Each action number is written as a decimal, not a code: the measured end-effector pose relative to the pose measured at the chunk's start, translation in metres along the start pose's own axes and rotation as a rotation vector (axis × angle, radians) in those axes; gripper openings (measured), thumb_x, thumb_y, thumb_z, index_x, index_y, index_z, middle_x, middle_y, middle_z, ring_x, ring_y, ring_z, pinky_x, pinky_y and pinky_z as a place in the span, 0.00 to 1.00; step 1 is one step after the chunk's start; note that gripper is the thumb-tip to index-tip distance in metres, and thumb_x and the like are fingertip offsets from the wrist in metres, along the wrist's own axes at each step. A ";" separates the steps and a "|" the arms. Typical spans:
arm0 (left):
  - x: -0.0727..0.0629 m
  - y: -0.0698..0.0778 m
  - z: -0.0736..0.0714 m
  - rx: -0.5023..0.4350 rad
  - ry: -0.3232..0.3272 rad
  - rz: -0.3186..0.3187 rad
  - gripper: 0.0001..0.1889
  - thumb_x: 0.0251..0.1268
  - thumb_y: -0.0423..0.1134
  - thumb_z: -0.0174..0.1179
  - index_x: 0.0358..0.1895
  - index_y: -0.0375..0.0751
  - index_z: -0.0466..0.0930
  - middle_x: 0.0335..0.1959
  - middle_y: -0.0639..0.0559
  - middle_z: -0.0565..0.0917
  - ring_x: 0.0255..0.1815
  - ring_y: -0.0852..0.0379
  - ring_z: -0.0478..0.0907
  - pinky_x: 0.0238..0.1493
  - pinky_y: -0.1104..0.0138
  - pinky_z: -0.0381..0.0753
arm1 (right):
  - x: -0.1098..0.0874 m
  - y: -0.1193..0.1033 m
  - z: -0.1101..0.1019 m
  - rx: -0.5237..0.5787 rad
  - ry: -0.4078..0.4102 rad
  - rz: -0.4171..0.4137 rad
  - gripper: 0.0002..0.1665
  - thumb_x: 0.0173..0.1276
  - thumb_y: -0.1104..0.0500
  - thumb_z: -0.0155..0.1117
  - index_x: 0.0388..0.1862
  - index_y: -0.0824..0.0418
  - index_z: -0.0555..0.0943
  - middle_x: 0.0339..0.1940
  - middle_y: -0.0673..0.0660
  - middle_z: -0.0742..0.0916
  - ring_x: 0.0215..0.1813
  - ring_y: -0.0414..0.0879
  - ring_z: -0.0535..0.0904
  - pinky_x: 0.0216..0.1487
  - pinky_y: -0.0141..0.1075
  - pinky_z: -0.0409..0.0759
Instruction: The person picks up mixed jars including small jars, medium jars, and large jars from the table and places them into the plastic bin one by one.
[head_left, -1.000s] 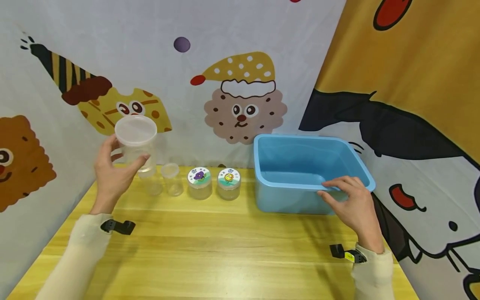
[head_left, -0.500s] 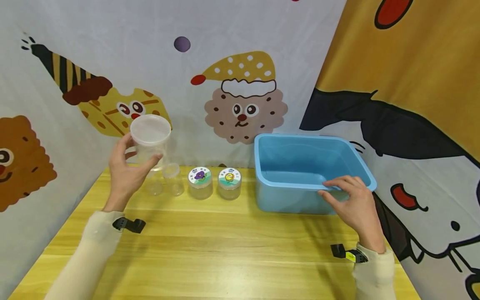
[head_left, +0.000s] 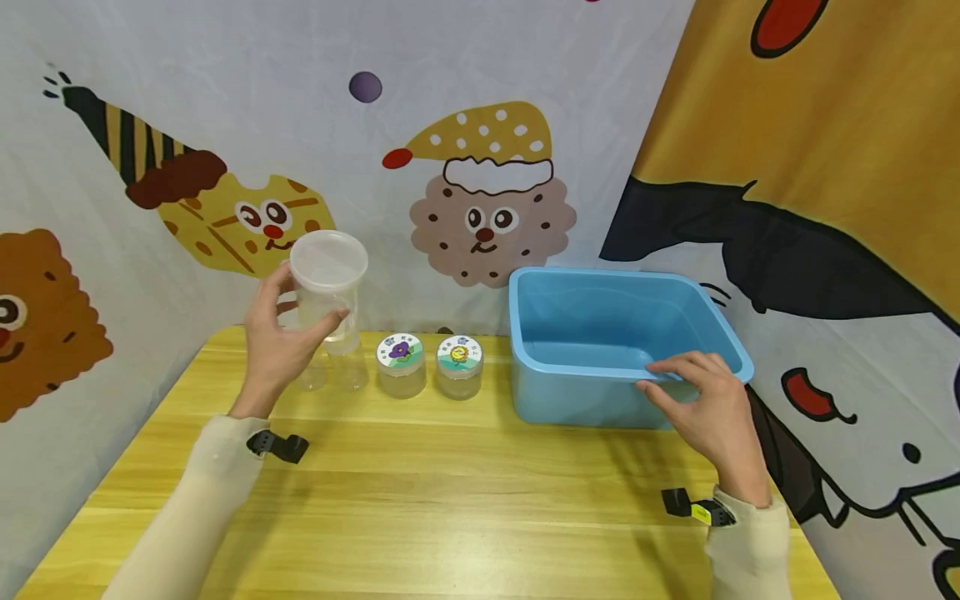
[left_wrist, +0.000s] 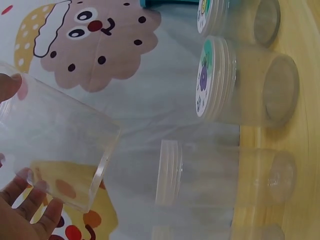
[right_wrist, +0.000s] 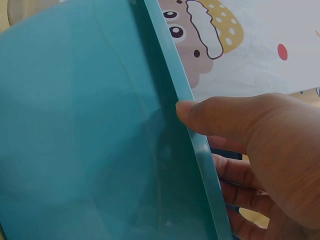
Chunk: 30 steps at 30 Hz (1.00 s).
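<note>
One clear lidded jar point(head_left: 328, 275), grasped aloft by the left hand point(head_left: 281, 350), has shifted rightward, apparently mid-carry, closer to the purple-flower jar point(head_left: 401, 367) and the blue bin point(head_left: 585, 398), which the right hand point(head_left: 708, 408) pinches, unmoved, at the front edge.

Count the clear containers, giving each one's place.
5: a large container in the left hand, two narrow containers behind it, two picture-lidded jars nearer the blue bin. The bin might hide others.

The large jar point(head_left: 327, 283) looks smooth plastic — the bin point(head_left: 585, 396), glossy plastic.
</note>
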<state>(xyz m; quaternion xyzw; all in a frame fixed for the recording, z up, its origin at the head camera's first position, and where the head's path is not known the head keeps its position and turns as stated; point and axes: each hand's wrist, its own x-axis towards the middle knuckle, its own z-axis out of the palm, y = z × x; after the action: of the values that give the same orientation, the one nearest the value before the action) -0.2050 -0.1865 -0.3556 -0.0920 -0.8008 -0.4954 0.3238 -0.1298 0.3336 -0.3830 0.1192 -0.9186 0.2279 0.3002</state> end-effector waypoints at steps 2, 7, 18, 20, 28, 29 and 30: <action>0.001 -0.004 0.003 0.002 -0.002 0.005 0.43 0.50 0.29 0.77 0.73 0.47 0.71 0.62 0.43 0.77 0.58 0.69 0.69 0.58 0.69 0.73 | 0.000 0.000 0.000 0.001 -0.001 -0.001 0.14 0.57 0.59 0.82 0.43 0.54 0.91 0.40 0.52 0.89 0.46 0.47 0.75 0.40 0.37 0.69; 0.002 -0.001 0.009 -0.006 -0.015 0.013 0.43 0.50 0.29 0.78 0.73 0.44 0.71 0.61 0.43 0.77 0.58 0.69 0.69 0.58 0.69 0.74 | 0.001 -0.001 0.000 0.004 0.000 -0.005 0.14 0.57 0.59 0.82 0.43 0.54 0.91 0.40 0.51 0.89 0.46 0.46 0.75 0.40 0.36 0.69; 0.001 0.014 0.019 -0.054 -0.049 0.029 0.41 0.51 0.28 0.77 0.72 0.37 0.70 0.61 0.38 0.77 0.58 0.68 0.69 0.60 0.53 0.75 | 0.001 -0.001 -0.001 0.002 -0.002 -0.003 0.14 0.57 0.59 0.82 0.43 0.55 0.91 0.40 0.52 0.89 0.47 0.48 0.76 0.41 0.36 0.69; 0.001 0.015 0.021 -0.061 -0.056 0.030 0.41 0.51 0.28 0.76 0.72 0.37 0.70 0.61 0.38 0.76 0.58 0.67 0.69 0.60 0.51 0.75 | 0.001 0.000 -0.001 0.004 0.000 -0.006 0.14 0.57 0.59 0.82 0.42 0.55 0.91 0.40 0.52 0.89 0.47 0.48 0.76 0.41 0.36 0.69; 0.000 0.019 0.030 -0.072 -0.078 0.051 0.41 0.51 0.29 0.77 0.72 0.38 0.71 0.61 0.37 0.77 0.58 0.65 0.70 0.59 0.53 0.76 | 0.000 0.000 0.000 0.002 0.001 -0.008 0.14 0.57 0.58 0.82 0.43 0.54 0.91 0.41 0.51 0.89 0.47 0.47 0.76 0.40 0.36 0.70; 0.000 0.020 0.031 -0.075 -0.083 0.050 0.41 0.51 0.29 0.77 0.71 0.38 0.71 0.61 0.37 0.77 0.59 0.64 0.70 0.59 0.52 0.75 | 0.000 0.000 -0.001 0.001 0.002 -0.008 0.14 0.57 0.58 0.82 0.42 0.54 0.91 0.41 0.51 0.89 0.47 0.47 0.76 0.40 0.36 0.69; 0.000 0.020 0.032 -0.078 -0.088 0.048 0.41 0.51 0.29 0.77 0.71 0.38 0.71 0.61 0.37 0.76 0.59 0.63 0.70 0.60 0.51 0.75 | 0.000 0.000 -0.001 0.000 0.002 -0.007 0.14 0.57 0.58 0.82 0.42 0.54 0.91 0.41 0.51 0.89 0.47 0.47 0.76 0.40 0.36 0.69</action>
<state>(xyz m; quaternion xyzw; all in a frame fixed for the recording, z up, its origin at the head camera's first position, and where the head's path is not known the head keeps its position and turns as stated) -0.2092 -0.1491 -0.3500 -0.1454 -0.7919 -0.5137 0.2962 -0.1297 0.3337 -0.3822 0.1222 -0.9178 0.2269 0.3019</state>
